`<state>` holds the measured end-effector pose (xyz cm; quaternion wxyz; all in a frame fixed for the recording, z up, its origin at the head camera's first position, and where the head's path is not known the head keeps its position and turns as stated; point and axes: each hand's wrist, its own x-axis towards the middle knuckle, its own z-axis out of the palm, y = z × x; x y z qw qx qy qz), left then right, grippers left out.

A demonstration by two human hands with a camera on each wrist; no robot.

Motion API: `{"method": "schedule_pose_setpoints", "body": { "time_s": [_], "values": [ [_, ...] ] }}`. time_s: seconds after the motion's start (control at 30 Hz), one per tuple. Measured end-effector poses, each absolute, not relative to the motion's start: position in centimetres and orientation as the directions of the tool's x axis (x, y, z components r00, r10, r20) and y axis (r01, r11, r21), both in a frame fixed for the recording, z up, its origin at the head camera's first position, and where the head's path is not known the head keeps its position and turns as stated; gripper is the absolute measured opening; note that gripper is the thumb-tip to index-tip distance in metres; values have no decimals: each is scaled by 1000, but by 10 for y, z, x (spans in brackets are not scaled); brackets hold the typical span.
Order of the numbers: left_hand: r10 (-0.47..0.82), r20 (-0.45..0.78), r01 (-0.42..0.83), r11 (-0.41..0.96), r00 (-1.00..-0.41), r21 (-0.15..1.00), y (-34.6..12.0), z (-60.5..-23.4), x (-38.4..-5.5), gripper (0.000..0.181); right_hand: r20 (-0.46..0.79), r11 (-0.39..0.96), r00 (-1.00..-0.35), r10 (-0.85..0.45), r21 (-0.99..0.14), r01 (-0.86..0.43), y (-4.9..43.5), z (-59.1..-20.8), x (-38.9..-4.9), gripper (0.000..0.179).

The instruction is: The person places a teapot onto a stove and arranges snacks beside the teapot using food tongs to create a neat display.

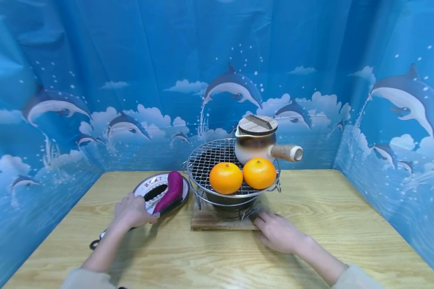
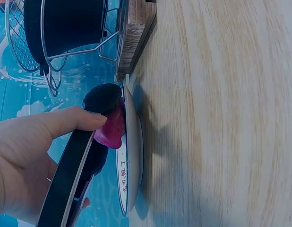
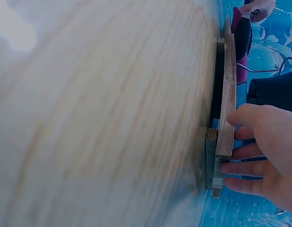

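My left hand [image 1: 132, 210] holds black tongs with silver edges [image 2: 65, 175], its thumb pressing on one arm. The tong heads straddle a curved magenta-purple vegetable [image 1: 173, 190], which looks like an eggplant and lies on a white plate with a dark rim [image 1: 141, 185]. How firmly the heads grip it cannot be told. My right hand [image 1: 280, 233] touches the right end of a wooden board [image 1: 217, 222] with fairly straight fingers. On that board stands a round wire-topped grill [image 1: 202, 160] with a black bowl [image 3: 273, 92] beneath its mesh.
Two oranges [image 1: 226, 178] sit on the front of the mesh. Behind them stands a clay teapot [image 1: 253, 148] with a wooden lid, its wrapped handle sticking out rightward past the grill rim. A blue dolphin-print curtain [image 1: 148, 80] encloses the wooden table [image 1: 340, 208].
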<state>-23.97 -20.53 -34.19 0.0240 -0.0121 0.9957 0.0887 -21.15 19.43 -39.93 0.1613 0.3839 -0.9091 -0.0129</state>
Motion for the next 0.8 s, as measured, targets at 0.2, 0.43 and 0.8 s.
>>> {"method": "schedule_pose_setpoints", "body": {
  "time_s": [0.2,0.43,0.8],
  "values": [
    [-33,-52,-42,984,-998,173,-204,-344,-241,61,304,693,-632,-713,171,-700,194,-399,-211,27],
    [-28,-68,-39,985,-997,171,-203,-344,-242,53,307,693,-631,-712,168,-701,194,-398,-211,27],
    [-50,-87,-65,981,-995,182,-201,-345,-241,47,325,688,-618,-715,174,-704,195,-401,-212,28]
  ]
}}
